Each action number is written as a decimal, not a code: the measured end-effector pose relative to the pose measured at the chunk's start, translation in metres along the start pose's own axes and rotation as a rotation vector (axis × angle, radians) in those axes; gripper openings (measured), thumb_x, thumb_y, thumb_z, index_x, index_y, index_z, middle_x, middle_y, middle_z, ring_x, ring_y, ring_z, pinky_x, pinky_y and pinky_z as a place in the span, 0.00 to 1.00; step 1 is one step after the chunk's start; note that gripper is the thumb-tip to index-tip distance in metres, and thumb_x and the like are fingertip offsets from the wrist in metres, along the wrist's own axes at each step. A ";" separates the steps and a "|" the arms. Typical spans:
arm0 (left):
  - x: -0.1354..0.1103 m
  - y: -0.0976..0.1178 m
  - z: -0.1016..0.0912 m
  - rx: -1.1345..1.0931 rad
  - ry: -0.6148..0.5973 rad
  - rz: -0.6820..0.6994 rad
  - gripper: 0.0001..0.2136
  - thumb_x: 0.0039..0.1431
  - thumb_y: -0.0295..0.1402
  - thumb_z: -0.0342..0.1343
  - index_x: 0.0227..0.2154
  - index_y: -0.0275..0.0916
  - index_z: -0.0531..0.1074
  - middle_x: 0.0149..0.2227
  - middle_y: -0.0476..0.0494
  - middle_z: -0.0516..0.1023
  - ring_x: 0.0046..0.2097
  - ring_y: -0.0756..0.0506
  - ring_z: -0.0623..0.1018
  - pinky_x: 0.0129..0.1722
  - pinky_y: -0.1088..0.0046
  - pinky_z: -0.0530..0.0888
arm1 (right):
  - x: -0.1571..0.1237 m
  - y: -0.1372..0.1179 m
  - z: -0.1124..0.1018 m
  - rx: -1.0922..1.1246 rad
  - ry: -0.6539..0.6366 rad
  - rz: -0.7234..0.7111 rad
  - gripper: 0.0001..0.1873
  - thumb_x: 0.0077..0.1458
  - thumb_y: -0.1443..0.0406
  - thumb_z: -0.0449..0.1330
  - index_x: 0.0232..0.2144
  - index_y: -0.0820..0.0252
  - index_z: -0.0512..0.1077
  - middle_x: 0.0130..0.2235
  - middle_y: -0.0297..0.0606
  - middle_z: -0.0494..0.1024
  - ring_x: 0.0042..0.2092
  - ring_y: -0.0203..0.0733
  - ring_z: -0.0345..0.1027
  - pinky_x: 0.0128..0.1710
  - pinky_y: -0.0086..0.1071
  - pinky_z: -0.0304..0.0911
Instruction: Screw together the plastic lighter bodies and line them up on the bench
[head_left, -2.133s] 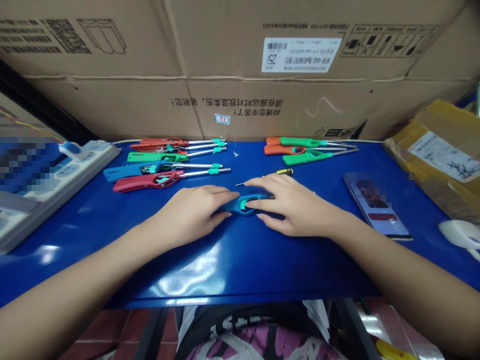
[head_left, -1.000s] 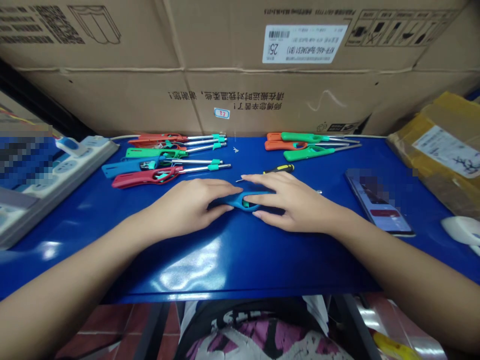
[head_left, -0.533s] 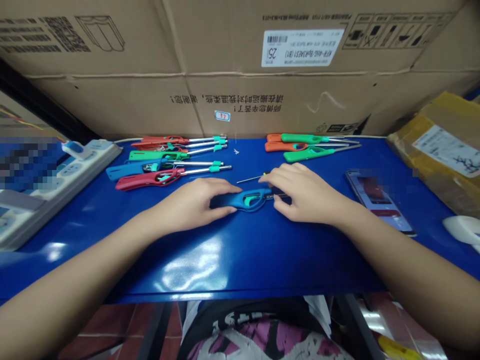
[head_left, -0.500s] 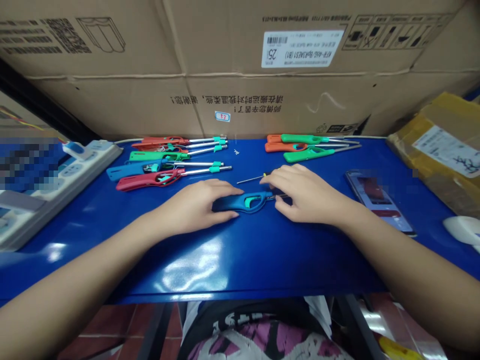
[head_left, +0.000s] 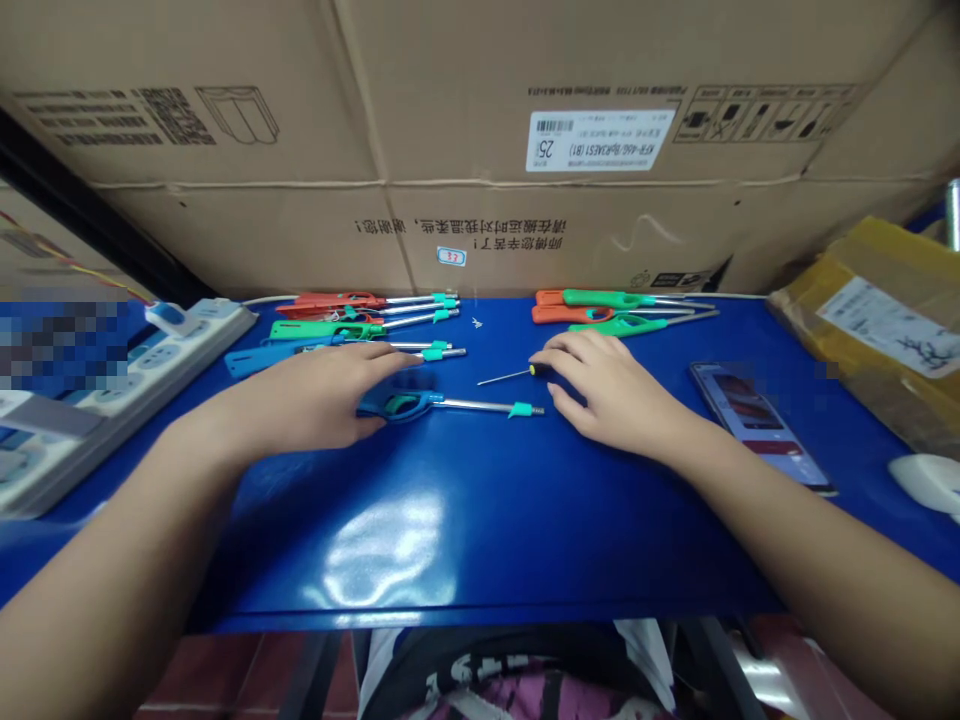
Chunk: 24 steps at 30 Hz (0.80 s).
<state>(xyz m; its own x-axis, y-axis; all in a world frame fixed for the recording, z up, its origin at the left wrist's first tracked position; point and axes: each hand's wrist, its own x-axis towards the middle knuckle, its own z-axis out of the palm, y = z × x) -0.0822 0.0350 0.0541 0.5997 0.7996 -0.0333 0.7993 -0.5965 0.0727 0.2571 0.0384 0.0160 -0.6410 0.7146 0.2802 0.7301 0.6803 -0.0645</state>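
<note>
My left hand [head_left: 315,395] is wrapped around the handle of a blue long-neck lighter [head_left: 401,402], low over the table. Its metal tube points right, with a turquoise piece [head_left: 519,409] near the tip; part of the handle is hidden by my fingers. A thin screwdriver [head_left: 504,378] with a yellow and black handle lies just beyond the tube. Over that handle rests my right hand [head_left: 611,390], thumb and fingers apart, hiding most of the grip.
Behind my left hand lie several lighters [head_left: 326,330] in red, green and blue. Green and orange lighters [head_left: 574,313] lie at the back right. A phone [head_left: 757,425], a taped carton [head_left: 885,330] and a white power strip [head_left: 124,400] flank the blue table [head_left: 525,530].
My left hand has moved left with the blue lighter, so its tube now shows. My right hand has let go of the tube and is beside the screwdriver. The view has tilted up slightly.
</note>
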 end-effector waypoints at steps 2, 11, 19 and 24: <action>0.002 0.005 0.001 0.008 -0.033 0.055 0.29 0.57 0.36 0.58 0.64 0.45 0.66 0.62 0.39 0.72 0.58 0.34 0.76 0.56 0.55 0.74 | 0.000 0.003 0.003 -0.009 0.002 0.034 0.20 0.64 0.66 0.52 0.57 0.62 0.70 0.57 0.48 0.73 0.59 0.56 0.63 0.59 0.49 0.58; 0.011 0.012 0.014 0.013 -0.066 0.094 0.18 0.60 0.29 0.50 0.53 0.42 0.72 0.50 0.40 0.79 0.46 0.39 0.81 0.45 0.62 0.77 | 0.002 0.010 0.011 -0.123 -0.112 0.116 0.17 0.63 0.69 0.51 0.51 0.60 0.72 0.49 0.47 0.76 0.53 0.55 0.67 0.51 0.46 0.61; 0.002 -0.015 0.003 0.127 -0.155 -0.106 0.17 0.51 0.24 0.54 0.45 0.41 0.76 0.44 0.41 0.81 0.43 0.38 0.81 0.40 0.63 0.77 | 0.002 0.019 0.008 -0.081 -0.166 0.353 0.12 0.51 0.75 0.53 0.38 0.62 0.68 0.42 0.47 0.73 0.44 0.50 0.70 0.43 0.39 0.65; -0.001 -0.019 -0.002 0.084 -0.129 -0.103 0.17 0.53 0.20 0.50 0.43 0.40 0.76 0.42 0.44 0.82 0.41 0.42 0.80 0.41 0.67 0.77 | 0.003 0.029 0.006 -0.140 -0.132 0.503 0.16 0.55 0.76 0.49 0.43 0.65 0.70 0.46 0.54 0.72 0.44 0.56 0.72 0.43 0.45 0.67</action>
<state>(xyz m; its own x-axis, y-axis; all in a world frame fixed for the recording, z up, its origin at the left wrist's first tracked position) -0.0979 0.0454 0.0551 0.5105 0.8441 -0.1639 0.8537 -0.5203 -0.0208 0.2752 0.0614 0.0089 -0.2212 0.9673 0.1240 0.9736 0.2264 -0.0289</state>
